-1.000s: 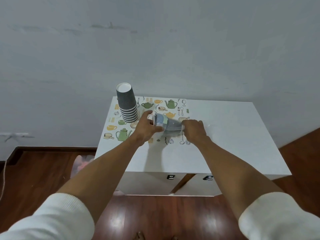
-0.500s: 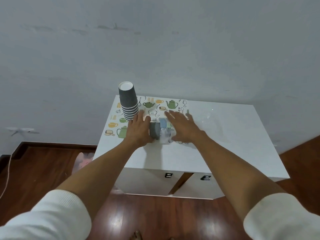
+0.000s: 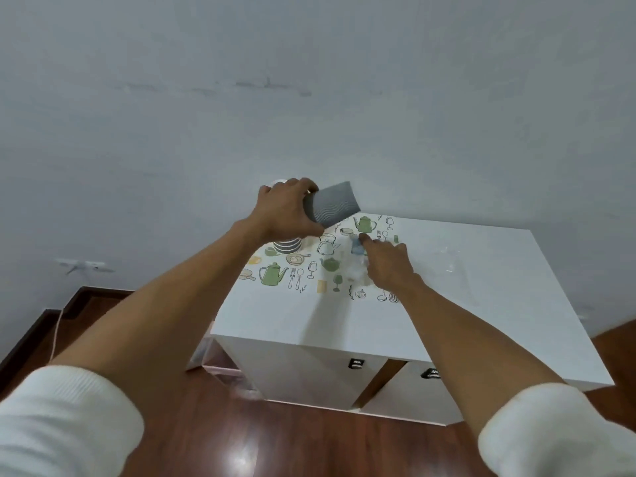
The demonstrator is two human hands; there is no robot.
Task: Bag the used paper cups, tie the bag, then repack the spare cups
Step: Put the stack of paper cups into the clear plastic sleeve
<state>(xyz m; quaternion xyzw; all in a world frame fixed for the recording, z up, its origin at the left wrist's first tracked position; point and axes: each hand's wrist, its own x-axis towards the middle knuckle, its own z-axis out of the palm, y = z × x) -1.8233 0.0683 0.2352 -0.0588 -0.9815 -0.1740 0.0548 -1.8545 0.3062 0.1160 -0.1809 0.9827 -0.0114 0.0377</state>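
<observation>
My left hand (image 3: 287, 211) grips a grey ribbed paper cup (image 3: 333, 203) and holds it tilted on its side in the air above the table's back left corner. Behind and below that hand stands the stack of grey cups (image 3: 287, 245), mostly hidden by my wrist. My right hand (image 3: 387, 265) lies on the clear plastic bag (image 3: 356, 266) on the table, fingers curled on the crumpled film, index finger pointing forward.
The white table (image 3: 447, 321) carries a printed mat with teapots and utensils (image 3: 303, 270). More clear plastic (image 3: 447, 259) lies at the right back. A wall stands right behind. A pinkish bag (image 3: 220, 366) sits on the wooden floor at the table's left.
My left hand has lifted a grey cup out of the bag and up toward the stack. My right hand has stayed down on the emptied bag. The camera has moved closer.
</observation>
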